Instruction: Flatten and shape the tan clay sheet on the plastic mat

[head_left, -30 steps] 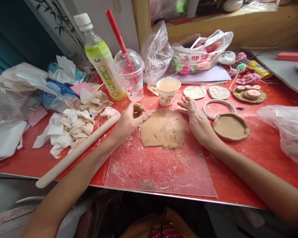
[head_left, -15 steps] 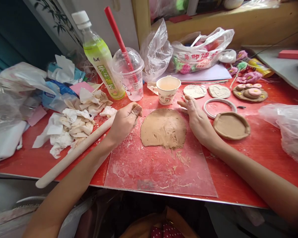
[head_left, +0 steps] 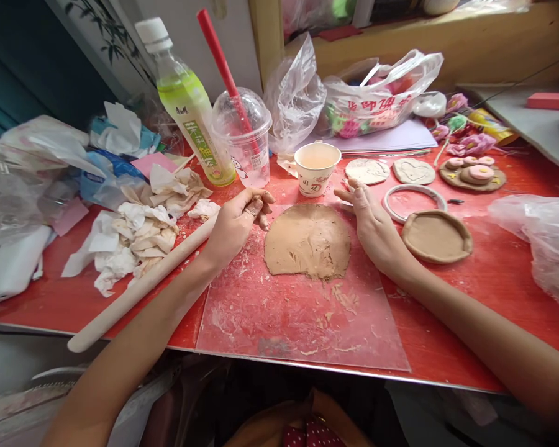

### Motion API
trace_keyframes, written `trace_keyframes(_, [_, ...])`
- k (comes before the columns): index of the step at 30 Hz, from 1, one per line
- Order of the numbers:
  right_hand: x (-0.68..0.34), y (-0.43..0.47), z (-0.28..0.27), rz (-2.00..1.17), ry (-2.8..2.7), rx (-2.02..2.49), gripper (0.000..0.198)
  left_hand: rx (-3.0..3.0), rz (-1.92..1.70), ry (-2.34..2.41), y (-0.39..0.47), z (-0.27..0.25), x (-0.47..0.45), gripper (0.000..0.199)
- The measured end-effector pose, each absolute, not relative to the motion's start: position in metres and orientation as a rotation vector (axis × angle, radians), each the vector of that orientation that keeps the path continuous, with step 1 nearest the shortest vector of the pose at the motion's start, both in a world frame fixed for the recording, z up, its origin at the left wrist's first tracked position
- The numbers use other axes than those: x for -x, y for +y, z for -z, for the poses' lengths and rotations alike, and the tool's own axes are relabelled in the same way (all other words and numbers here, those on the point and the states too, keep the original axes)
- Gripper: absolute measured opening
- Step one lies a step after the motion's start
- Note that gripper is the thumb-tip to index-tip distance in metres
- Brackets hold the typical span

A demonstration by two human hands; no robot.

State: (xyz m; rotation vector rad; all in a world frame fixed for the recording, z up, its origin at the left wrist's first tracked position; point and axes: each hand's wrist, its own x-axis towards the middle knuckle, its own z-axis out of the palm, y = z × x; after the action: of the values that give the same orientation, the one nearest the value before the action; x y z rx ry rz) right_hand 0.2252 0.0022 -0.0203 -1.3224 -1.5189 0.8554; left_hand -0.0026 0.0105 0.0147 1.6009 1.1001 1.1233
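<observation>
Nearest on the red tabletop point(head_left: 423, 338), a clear sheet point(head_left: 302, 332) carries clay scraps point(head_left: 346, 300); on its far half lies a flat clay slab point(head_left: 307, 239). Near the slab's left edge, the left hand point(head_left: 240, 223) curls, fingers drawn toward the thumb; I cannot tell whether it pinches anything. The right hand point(head_left: 371, 223), fingers extended, empty, flanks the opposite edge. Beyond stands a paper cup point(head_left: 317, 174).

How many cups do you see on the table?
2: a paper cup just beyond the flat clay, and a plastic cup with a red straw, left of it, beside the bottle. Bags could hide more.
</observation>
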Motion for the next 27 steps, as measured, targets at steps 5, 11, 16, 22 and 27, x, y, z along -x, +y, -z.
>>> trace_keyframes(5, [-0.224,0.0,0.017,-0.899,-1.493,1.313,0.058,-1.638,-1.109,1.127,0.008,-0.017,0.004,0.014])
trace_keyframes(11, [-0.22,-0.001,0.013,-0.945,-1.465,1.291,0.059,-1.575,-1.065,1.038,0.005,-0.022,-0.003,0.032])
trace_keyframes(16, [-0.22,-0.002,0.011,-0.944,-1.465,1.327,0.057,-1.528,-1.019,1.112,0.004,-0.023,-0.003,0.024])
trace_keyframes(22, [-0.221,-0.002,0.011,-0.939,-1.468,1.332,0.057,-1.665,-1.053,1.251,0.003,-0.023,0.002,0.019])
trace_keyframes(27, [-0.222,0.0,0.013,-0.917,-1.492,1.342,0.057,-1.685,-1.059,1.24,0.003,-0.024,0.007,0.027])
